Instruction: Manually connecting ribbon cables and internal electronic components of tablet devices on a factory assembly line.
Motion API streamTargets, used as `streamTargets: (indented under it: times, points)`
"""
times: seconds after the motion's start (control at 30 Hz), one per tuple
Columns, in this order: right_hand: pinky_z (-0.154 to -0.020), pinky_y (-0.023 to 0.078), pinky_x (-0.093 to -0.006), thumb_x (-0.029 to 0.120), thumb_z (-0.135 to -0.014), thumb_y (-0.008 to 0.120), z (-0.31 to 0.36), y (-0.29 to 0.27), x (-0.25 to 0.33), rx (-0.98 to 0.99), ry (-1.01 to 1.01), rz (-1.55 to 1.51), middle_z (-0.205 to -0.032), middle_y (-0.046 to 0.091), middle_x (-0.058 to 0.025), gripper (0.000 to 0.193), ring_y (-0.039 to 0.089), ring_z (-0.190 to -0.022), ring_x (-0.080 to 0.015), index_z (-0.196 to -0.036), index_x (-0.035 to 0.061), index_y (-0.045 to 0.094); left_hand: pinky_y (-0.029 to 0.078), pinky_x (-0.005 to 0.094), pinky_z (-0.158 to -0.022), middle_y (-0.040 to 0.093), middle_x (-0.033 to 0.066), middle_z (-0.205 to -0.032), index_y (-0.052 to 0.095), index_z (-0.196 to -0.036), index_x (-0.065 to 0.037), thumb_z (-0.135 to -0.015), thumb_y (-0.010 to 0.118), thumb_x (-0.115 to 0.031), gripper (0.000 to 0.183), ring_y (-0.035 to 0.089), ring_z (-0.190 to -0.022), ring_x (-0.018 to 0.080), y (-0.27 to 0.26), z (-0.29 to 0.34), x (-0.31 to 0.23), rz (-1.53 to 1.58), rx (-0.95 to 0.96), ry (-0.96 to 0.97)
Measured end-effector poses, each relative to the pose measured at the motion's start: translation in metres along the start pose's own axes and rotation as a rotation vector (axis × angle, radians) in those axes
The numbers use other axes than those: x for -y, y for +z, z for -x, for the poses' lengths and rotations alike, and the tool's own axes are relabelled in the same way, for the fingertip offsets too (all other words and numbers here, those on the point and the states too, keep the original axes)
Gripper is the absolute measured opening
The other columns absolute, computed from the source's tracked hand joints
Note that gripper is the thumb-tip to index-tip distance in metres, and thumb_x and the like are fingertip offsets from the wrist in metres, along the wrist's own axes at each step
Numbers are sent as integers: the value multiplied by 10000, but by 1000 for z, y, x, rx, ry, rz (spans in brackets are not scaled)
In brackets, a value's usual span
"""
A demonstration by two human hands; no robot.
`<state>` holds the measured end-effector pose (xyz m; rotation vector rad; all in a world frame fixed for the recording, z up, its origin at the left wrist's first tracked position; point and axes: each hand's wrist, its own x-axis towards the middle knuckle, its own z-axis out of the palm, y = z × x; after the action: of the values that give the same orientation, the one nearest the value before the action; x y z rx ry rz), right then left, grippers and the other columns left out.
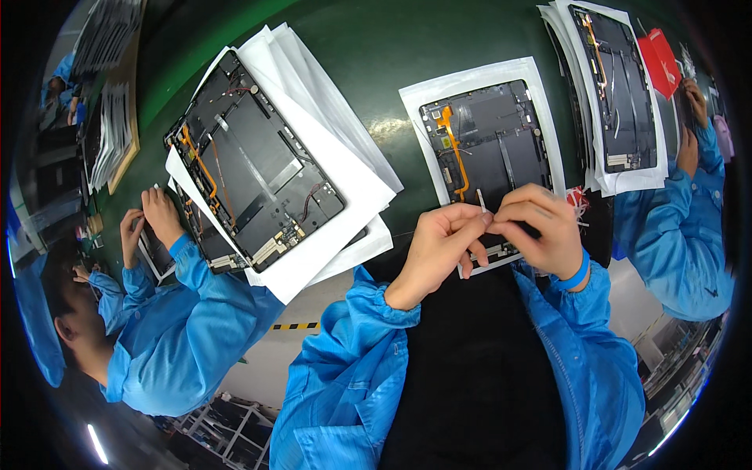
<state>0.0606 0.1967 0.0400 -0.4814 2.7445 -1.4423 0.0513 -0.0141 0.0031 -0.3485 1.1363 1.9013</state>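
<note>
My left hand (447, 249) and my right hand (542, 232) meet fingertip to fingertip over the near part of an open black tablet housing (478, 149). Both are closed in a pinch at the lower end of a small white strip (481, 200), which sticks up between them; the fingers partly hide it. A blue band (578, 270) circles my right wrist. Inside the housing runs an orange flex cable (457, 160) along the left side, with a grey strip down the middle. White sheet material (417, 100) lies beneath the housing.
To the left, a tablet housing (258, 164) rests on stacked white sheets (345, 192). Another stack of housings (623, 94) stands at the right, near a red piece (659, 63). Co-workers in blue sit at left (180, 345) and right (674, 243), their hands on the green table (352, 47).
</note>
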Motion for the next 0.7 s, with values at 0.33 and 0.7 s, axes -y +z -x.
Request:
streamTargets:
  times: [0.33,0.7]
  points:
    - [-692,634,-347,40,-768,866,-8,-2,-9,50,-212,211,-1022,788,-56,239,763,-815,-238,-997,50,799,506,234,-423,798,142,-1010,750,-1277,86,-1066,682,-35,252,724,-620,150,2,7,9,-12,-57,103]
    - [-608,583,-343,-5,-820,774,-21,5,-25,47,-104,58,-889,734,-90,124,725,-701,-225,-916,26,704,562,253,-470,805,158,-1039,745,-1297,77,-1071,662,-27,263,711,-620,136,-5,7,14,-111,-57,132]
